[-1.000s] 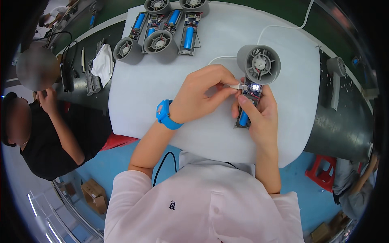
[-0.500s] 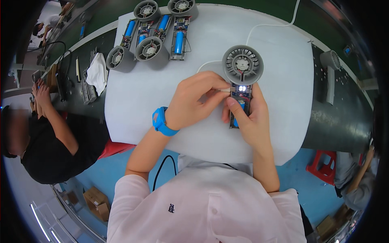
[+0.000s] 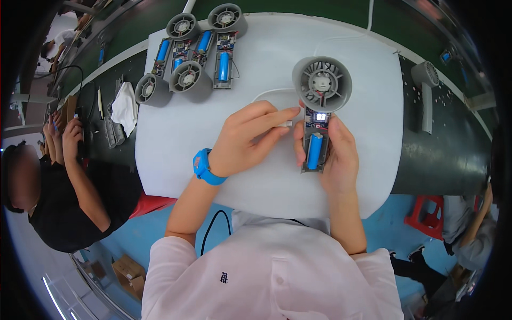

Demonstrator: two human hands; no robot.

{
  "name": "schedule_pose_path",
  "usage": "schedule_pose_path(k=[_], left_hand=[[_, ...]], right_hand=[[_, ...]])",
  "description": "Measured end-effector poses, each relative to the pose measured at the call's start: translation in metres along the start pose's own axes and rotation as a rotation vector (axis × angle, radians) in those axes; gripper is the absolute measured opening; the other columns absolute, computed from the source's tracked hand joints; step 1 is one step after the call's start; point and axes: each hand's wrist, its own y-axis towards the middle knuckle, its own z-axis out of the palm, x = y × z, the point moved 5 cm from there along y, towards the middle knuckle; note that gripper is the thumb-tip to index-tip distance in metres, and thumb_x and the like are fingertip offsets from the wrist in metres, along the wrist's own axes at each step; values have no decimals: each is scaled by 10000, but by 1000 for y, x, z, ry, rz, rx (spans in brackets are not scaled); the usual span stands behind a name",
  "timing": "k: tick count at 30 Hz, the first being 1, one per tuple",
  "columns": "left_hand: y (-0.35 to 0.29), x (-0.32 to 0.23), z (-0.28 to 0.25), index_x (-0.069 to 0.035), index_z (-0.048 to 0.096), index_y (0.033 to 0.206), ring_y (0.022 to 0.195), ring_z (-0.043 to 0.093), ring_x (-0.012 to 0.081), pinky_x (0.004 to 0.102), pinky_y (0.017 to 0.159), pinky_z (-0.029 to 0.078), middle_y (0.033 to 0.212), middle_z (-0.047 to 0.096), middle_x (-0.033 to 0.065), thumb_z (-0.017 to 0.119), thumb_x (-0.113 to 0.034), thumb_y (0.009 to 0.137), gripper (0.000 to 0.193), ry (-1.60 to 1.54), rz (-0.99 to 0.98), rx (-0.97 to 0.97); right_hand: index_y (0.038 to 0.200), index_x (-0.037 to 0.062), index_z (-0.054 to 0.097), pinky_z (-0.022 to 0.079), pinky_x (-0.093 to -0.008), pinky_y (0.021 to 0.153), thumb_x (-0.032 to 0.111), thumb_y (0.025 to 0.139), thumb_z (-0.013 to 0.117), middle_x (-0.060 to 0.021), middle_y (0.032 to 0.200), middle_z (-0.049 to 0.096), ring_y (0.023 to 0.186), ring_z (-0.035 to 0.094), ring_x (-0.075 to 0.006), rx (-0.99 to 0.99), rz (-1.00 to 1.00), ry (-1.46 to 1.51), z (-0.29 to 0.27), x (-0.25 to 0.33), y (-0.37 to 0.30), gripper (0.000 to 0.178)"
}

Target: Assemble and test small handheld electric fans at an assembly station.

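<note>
My right hand [image 3: 342, 160] is closed around the open grey housing of a handheld fan [image 3: 323, 82], its round head pointing away from me. A blue cylindrical battery [image 3: 315, 151] and a circuit board with a lit display [image 3: 320, 117] are exposed in the handle. Just left of the board, my left hand [image 3: 246, 137] pinches the plug of a white cable [image 3: 286, 124]. A small gap separates the plug from the board. A blue wrist strap [image 3: 208, 167] circles my left wrist.
Several fan assemblies [image 3: 224, 66] with blue batteries stand at the back left of the white table covering [image 3: 266, 194]. A white cloth [image 3: 124, 109] and grey housing parts lie further left. One grey fan [image 3: 425, 74] sits at the right. A co-worker [image 3: 69, 197] works at left.
The white cable's plug has come out of the fan's board, and my left hand has drawn it slightly left. My right thumb has shifted off the battery to the handle's right side.
</note>
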Motion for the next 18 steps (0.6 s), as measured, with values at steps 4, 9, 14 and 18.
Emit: schedule_pose_path(k=[4,9,14,18], left_hand=[[1,2,2,-42,659,1108,676,545,211,300,579,448,798,571,84,659,65,739,384,0,21,-10],[1,2,2,-34,663,1083,680,549,213,298,579,451,801,573,86,659,67,740,358,-3,-12,-28],[2,2,4,-25,667,1044,688,560,214,301,579,457,802,578,88,659,63,739,317,9,13,-15],[1,2,4,-23,669,1033,690,564,216,302,581,461,802,579,88,657,63,738,308,16,6,-9]], right_hand=[[1182,-73,475,467,-286,524,318,1010,306,-170,900,607,580,560,-187,-5,-3,-60,1,3,-2,459],[1104,-55,493,471,-301,531,320,1013,297,-181,900,609,587,568,-202,-12,-28,-28,1,4,-2,433],[1085,-53,499,471,-302,535,330,1016,290,-184,901,609,588,568,-205,-15,-16,-21,1,3,-3,441],[1079,-52,500,473,-300,539,331,1017,291,-185,903,609,594,572,-206,3,-16,-31,0,2,-2,441]])
